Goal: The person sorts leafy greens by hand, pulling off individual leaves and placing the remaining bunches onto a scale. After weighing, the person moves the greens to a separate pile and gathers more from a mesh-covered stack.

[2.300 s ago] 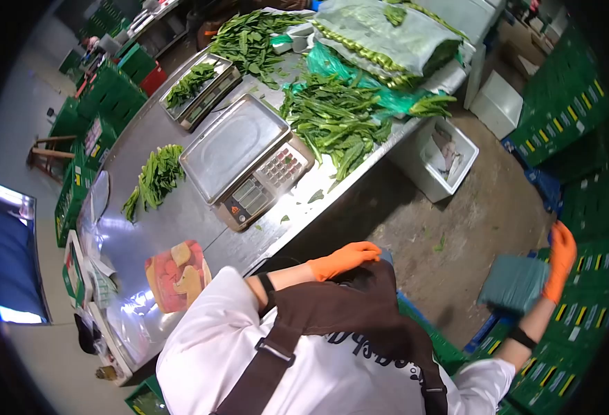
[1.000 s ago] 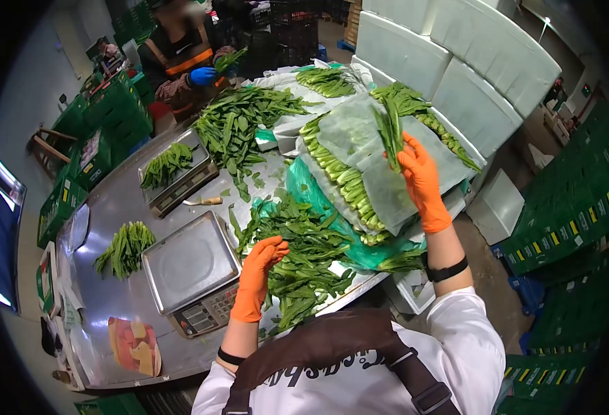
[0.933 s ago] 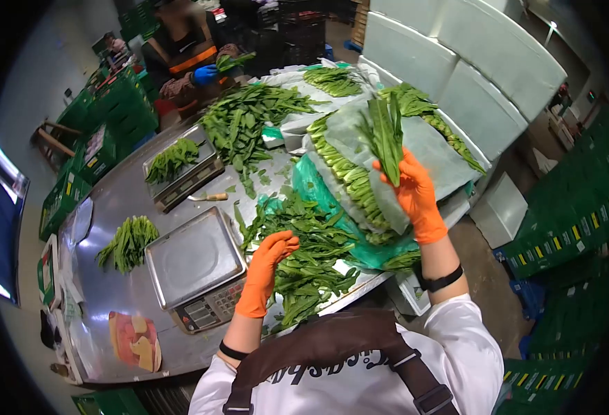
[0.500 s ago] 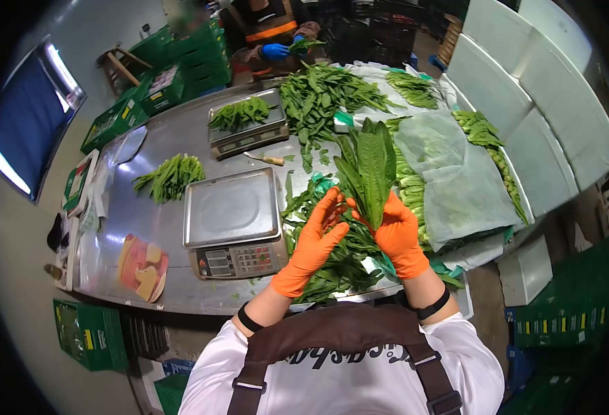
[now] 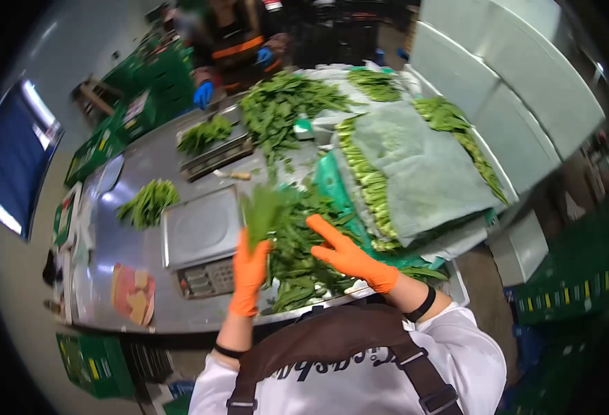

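Observation:
My left hand [image 5: 250,266], in an orange glove, is closed around a bunch of leafy greens [image 5: 263,211] whose leaves point up and are smeared by motion. It is at the right edge of a scale [image 5: 201,225] with a bare metal pan. My right hand [image 5: 346,254], gloved alike, holds nothing, its fingers apart, over a heap of loose leaves [image 5: 304,266]. To its right, a stack of packed greens [image 5: 368,183] lies partly under a pale sheet [image 5: 415,166].
A second scale [image 5: 214,155] carries greens, with a knife [image 5: 234,175] in front of it. A leaf bunch [image 5: 149,203] lies left on the metal table [image 5: 138,242]. White foam boxes [image 5: 519,104] stand right. Across the table is a co-worker with blue gloves [image 5: 203,95].
Both hands were together at the greens; now my left hand has carried them left towards the scale. My right hand has let go and moved apart. The camera view has shifted.

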Action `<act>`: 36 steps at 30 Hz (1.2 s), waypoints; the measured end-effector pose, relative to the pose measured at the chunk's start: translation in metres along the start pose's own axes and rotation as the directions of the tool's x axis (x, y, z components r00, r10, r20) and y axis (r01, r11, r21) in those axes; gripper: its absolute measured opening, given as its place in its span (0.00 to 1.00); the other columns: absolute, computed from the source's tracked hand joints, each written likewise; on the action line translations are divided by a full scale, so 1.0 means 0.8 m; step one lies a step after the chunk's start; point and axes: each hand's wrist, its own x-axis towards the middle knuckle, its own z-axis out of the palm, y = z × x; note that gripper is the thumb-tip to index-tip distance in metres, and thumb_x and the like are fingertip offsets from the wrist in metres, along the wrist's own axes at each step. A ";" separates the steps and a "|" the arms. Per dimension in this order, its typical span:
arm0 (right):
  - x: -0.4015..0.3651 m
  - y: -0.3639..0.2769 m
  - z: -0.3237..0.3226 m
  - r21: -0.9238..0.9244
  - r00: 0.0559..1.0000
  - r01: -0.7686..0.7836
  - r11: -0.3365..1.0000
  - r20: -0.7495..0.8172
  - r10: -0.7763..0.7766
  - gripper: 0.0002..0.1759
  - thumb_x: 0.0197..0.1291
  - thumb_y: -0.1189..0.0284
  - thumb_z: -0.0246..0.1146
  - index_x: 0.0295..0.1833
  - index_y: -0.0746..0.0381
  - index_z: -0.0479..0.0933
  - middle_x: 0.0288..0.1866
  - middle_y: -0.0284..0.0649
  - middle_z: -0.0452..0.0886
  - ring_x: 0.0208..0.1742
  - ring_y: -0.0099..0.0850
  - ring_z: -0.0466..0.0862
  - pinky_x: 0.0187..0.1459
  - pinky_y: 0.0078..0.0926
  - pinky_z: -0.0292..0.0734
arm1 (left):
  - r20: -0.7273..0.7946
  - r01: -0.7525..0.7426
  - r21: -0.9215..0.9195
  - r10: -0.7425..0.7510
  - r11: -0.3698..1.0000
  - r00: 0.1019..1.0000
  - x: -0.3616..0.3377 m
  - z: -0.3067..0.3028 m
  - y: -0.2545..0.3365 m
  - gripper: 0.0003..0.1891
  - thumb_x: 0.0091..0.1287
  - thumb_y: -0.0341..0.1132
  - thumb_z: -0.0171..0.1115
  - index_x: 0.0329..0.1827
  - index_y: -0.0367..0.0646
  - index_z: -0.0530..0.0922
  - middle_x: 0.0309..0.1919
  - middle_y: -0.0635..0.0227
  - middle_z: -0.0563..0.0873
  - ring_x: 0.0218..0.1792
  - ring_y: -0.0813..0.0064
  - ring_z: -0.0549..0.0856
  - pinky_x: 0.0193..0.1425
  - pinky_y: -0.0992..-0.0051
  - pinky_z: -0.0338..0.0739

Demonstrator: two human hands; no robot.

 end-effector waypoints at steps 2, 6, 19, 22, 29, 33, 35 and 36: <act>-0.017 -0.021 -0.037 0.039 0.999 -0.032 0.999 0.030 0.031 0.35 0.62 0.68 0.60 0.73 0.58 0.57 0.75 0.37 0.58 0.72 0.31 0.62 0.65 0.30 0.62 | -0.287 -0.147 0.202 0.202 0.968 0.936 0.036 -0.060 -0.079 0.29 0.64 0.33 0.61 0.68 0.37 0.65 0.57 0.58 0.78 0.53 0.71 0.78 0.57 0.72 0.72; -0.044 -0.080 -0.148 -0.304 0.976 0.053 0.951 -0.188 -0.114 0.33 0.60 0.69 0.60 0.72 0.58 0.61 0.70 0.37 0.67 0.67 0.30 0.68 0.61 0.31 0.66 | -0.465 -0.125 0.298 0.258 0.946 0.847 0.106 -0.195 -0.162 0.32 0.64 0.27 0.58 0.72 0.36 0.58 0.63 0.54 0.73 0.61 0.64 0.73 0.65 0.71 0.65; 0.133 0.025 -0.543 -0.573 0.769 -0.358 0.737 -0.629 -0.115 0.35 0.55 0.56 0.61 0.68 0.57 0.67 0.65 0.45 0.71 0.61 0.41 0.74 0.59 0.43 0.71 | -0.384 0.018 0.654 0.311 0.756 0.869 0.145 -0.161 -0.126 0.39 0.54 0.39 0.70 0.68 0.32 0.63 0.65 0.47 0.69 0.67 0.53 0.67 0.71 0.64 0.58; 0.182 0.017 -0.507 -0.574 0.625 -0.752 0.325 -0.777 0.074 0.48 0.48 0.47 0.66 0.74 0.47 0.56 0.75 0.43 0.55 0.69 0.51 0.64 0.57 0.64 0.67 | -0.139 -0.364 0.509 0.492 0.780 0.859 0.117 0.030 0.002 0.35 0.57 0.32 0.68 0.68 0.35 0.65 0.66 0.54 0.70 0.67 0.58 0.67 0.72 0.66 0.57; 0.225 0.029 -0.529 -0.530 0.540 -0.834 0.153 -0.729 0.420 0.56 0.43 0.44 0.68 0.76 0.37 0.45 0.79 0.44 0.37 0.72 0.65 0.49 0.59 0.75 0.58 | 0.563 -0.812 0.303 0.594 0.499 0.575 0.110 0.306 0.090 0.36 0.56 0.34 0.69 0.70 0.46 0.65 0.66 0.51 0.68 0.66 0.50 0.67 0.70 0.61 0.60; 0.237 0.066 -0.580 -0.656 0.639 -0.736 0.169 -0.589 0.494 0.63 0.38 0.40 0.69 0.77 0.40 0.42 0.79 0.45 0.37 0.74 0.62 0.49 0.64 0.65 0.58 | 0.648 -0.855 0.136 0.607 0.501 0.459 0.121 0.374 0.061 0.28 0.56 0.32 0.65 0.63 0.48 0.71 0.58 0.55 0.74 0.59 0.50 0.72 0.63 0.59 0.67; 0.218 0.043 -0.573 -0.709 0.687 -0.687 0.161 -0.560 0.462 0.63 0.38 0.38 0.68 0.77 0.43 0.42 0.79 0.46 0.42 0.74 0.57 0.53 0.66 0.58 0.59 | 0.692 -0.792 0.178 0.498 0.584 0.522 0.127 0.382 0.048 0.20 0.57 0.28 0.61 0.54 0.45 0.74 0.48 0.57 0.78 0.50 0.52 0.76 0.53 0.61 0.72; 0.206 0.032 -0.572 -0.759 0.732 -0.633 0.155 -0.521 0.440 0.64 0.38 0.37 0.68 0.77 0.46 0.43 0.78 0.47 0.47 0.74 0.52 0.56 0.67 0.52 0.61 | 0.701 -0.798 0.168 0.499 0.579 0.510 0.131 0.378 0.045 0.20 0.57 0.28 0.61 0.54 0.45 0.74 0.48 0.57 0.78 0.50 0.52 0.76 0.53 0.61 0.72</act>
